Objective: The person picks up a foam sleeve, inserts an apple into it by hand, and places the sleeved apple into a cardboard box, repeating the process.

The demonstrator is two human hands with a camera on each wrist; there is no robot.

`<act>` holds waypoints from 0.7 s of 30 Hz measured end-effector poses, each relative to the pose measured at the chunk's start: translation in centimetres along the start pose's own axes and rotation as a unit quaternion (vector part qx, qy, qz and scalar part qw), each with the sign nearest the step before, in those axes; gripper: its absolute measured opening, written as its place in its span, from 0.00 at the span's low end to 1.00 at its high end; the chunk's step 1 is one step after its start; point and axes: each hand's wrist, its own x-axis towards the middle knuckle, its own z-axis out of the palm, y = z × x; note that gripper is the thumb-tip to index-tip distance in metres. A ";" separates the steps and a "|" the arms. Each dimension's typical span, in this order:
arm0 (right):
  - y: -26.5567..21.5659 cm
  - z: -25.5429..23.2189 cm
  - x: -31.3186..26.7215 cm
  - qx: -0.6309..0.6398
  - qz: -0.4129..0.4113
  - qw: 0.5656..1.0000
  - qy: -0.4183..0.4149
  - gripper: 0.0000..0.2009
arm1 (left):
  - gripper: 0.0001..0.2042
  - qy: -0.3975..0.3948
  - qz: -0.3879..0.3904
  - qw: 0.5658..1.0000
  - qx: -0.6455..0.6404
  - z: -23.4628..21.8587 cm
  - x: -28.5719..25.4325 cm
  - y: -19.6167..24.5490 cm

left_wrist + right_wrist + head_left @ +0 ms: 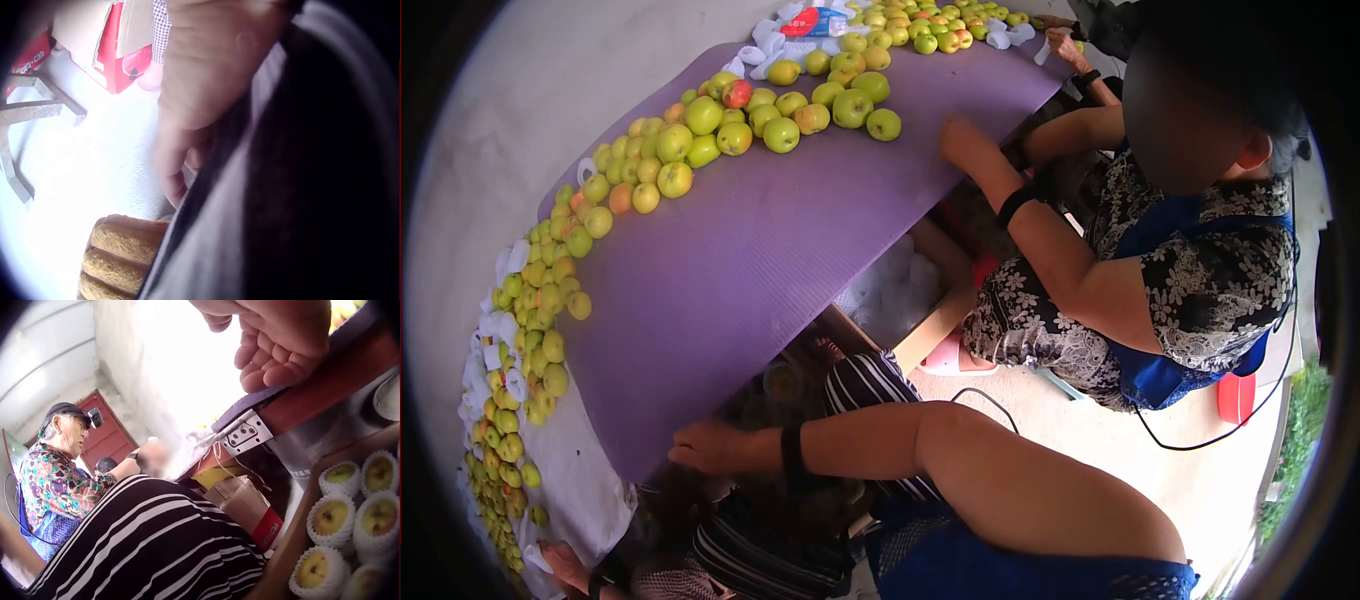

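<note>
My right hand (pixel 710 447) is at the near edge of the purple mat (pixel 750 260) in the head view. In the right wrist view the same right hand (pixel 284 340) shows its palm, fingers loosely bent with nothing in them. Below it, apples (pixel 330 519) in white foam nets fill a cardboard box (pixel 281 569). My left hand (pixel 200 75) hangs beside dark cloth (pixel 312 175) in the left wrist view, fingers relaxed and pointing down, their tips partly behind the cloth. Loose yellow-green apples (pixel 675 143) lie along the mat's far side.
A person (pixel 1190 270) in a floral top sits at the right, one hand over the mat; another person (pixel 62 475) appears in the right wrist view. White foam nets (pixel 770 45) lie among the apples. A stool (pixel 37 103), red carton (pixel 119 56) and ribbed tan object (pixel 122 256) stand near my left hand.
</note>
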 end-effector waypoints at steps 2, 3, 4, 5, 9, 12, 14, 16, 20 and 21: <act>-0.6 -0.4 -0.1 -0.021 0.004 1.000 -0.009 0.17 | 0.19 -0.001 -0.008 0.999 0.047 0.7 1.1 -0.8; -0.8 -0.5 -0.2 -0.049 0.007 0.999 -0.018 0.16 | 0.19 -0.002 -0.013 0.998 0.068 0.9 1.7 -1.0; -0.8 -0.5 -0.3 -0.047 0.008 0.999 -0.018 0.16 | 0.19 -0.002 -0.017 0.996 0.089 1.1 2.3 -1.2; -0.8 -0.5 -0.3 -0.051 0.006 0.999 -0.013 0.16 | 0.19 -0.003 -0.022 0.994 0.110 1.5 2.9 -1.4; -0.8 -0.4 -0.3 -0.068 0.022 0.997 -0.018 0.15 | 0.15 0.161 -0.008 0.984 0.076 9.5 5.5 -1.5; -0.7 -0.5 -0.4 -0.077 0.021 0.996 -0.026 0.13 | 0.15 0.090 -0.016 0.996 -0.002 4.5 2.9 -1.8; -1.1 -0.8 -0.5 -0.081 0.029 0.995 -0.044 0.13 | 0.17 0.167 -0.046 0.936 -0.306 5.0 2.9 -2.1; -1.5 -1.1 -0.6 -0.085 0.036 0.994 -0.060 0.13 | 0.17 0.225 -0.027 0.928 -0.297 5.5 2.7 -2.2; -2.0 -1.8 -0.8 -0.092 0.033 0.992 -0.078 0.13 | 0.18 0.340 0.004 0.895 -0.288 9.2 4.5 -2.0; -2.2 -2.0 -0.8 -0.087 0.030 0.993 -0.077 0.14 | 0.18 0.340 0.003 0.895 -0.289 9.7 4.8 -2.1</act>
